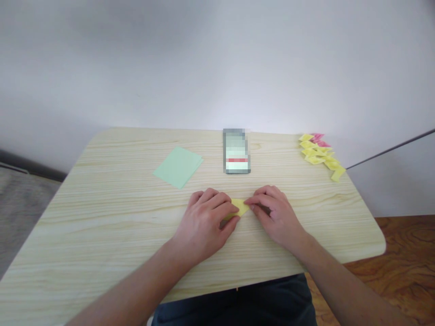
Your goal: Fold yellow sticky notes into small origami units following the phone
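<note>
A small piece of folded yellow paper point(240, 207) lies on the table between my two hands. My left hand point(209, 222) grips its left side, thumb at the near edge and fingers over the top, covering part of it. At the paper's right corner, the thumb and index finger of my right hand point(275, 213) pinch together. Beyond my left hand rest green square sheets of paper point(179, 166), slightly fanned. A phone with a blurred screen point(237, 151) lies flat past the yellow paper.
Several folded yellow paper pieces point(314, 159) sit in a cluster at the table's far right, with folded pink pieces point(319, 139) beside them. The pale wooden table point(112, 194) meets a white wall point(163, 68) at the back. Its near edge is close to my lap.
</note>
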Available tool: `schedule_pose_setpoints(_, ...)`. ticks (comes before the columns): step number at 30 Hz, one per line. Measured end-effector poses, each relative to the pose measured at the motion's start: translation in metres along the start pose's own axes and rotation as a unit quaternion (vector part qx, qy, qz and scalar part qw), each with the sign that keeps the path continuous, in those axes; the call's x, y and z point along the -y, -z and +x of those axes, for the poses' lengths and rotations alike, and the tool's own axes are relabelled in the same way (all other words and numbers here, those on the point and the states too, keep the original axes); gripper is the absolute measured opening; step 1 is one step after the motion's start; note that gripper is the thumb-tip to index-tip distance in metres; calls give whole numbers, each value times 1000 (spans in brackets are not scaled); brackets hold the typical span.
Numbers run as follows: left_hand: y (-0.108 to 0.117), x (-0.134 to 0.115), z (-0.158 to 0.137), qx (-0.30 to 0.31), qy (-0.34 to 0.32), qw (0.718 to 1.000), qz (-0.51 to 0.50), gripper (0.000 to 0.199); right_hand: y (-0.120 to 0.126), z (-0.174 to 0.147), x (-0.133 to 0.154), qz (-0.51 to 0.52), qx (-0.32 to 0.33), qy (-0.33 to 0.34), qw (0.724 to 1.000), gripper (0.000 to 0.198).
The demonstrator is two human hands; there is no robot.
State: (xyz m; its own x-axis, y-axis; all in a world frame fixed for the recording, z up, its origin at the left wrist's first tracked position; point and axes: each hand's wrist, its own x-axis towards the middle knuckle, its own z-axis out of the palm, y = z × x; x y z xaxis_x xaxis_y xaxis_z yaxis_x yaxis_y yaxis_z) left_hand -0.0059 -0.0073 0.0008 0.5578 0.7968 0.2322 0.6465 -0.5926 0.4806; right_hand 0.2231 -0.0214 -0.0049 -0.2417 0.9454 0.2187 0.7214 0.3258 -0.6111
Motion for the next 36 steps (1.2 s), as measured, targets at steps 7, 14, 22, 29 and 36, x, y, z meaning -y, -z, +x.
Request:
schedule_pose_setpoints(7,1,0,-1,-7,-7,1000,-5,13,-7,-2,11,-33,-34,-18,999,15)
schedule_pose_setpoints(14,3,2,-2,-26,-7,999,-37,8,-6,-2,14,-53,-31,-23,998,24)
schedule_pose_setpoints(22,13,14,-5,-57,-15,997,-54,24,-8,-6,22,-76,-33,-6,997,18)
schedule_pose_setpoints(29,21,17,-4,-11,-34,998,-48,53,0,-1,19,-66,13,37,997,9)
schedule_pose_setpoints(36,22,15,-4,-1,-62,998,-28,33,5,3,15,-70,42,51,995,13)
